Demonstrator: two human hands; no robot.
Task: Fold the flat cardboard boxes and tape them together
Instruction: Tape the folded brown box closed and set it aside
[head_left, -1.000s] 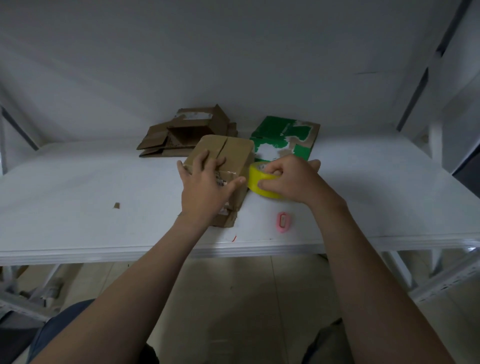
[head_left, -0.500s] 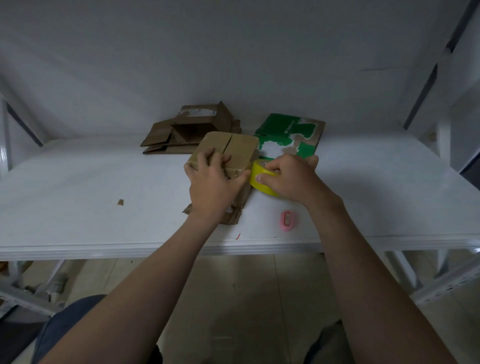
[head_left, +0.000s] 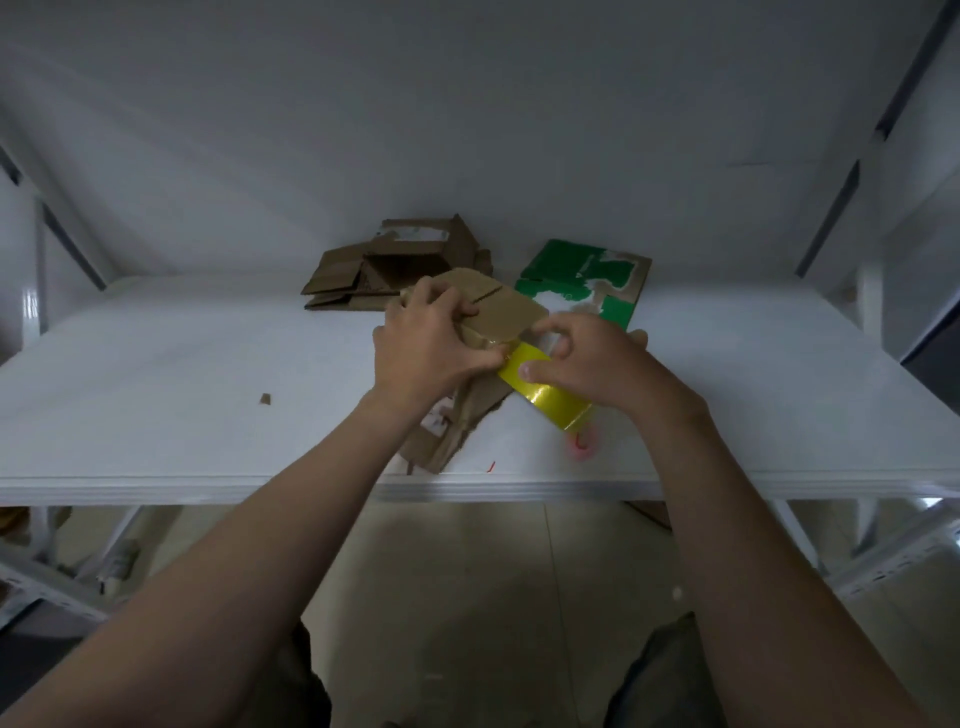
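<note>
A small cardboard scrap (head_left: 265, 399) lies on the white table (head_left: 156, 374), well left of the left hand (head_left: 421, 348), whose curled fingers grip a folded brown box (head_left: 506, 317). Touching the box, a yellow tape roll (head_left: 540, 391) sits in the right hand (head_left: 597, 364), which holds it with the thumb pressed on it. Beyond the hands lie flat cardboard pieces (head_left: 337, 270) and a green carton (head_left: 571, 262).

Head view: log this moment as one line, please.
step: taping | left hand: holds brown cardboard box | right hand: grips yellow tape roll | surface: white table
</note>
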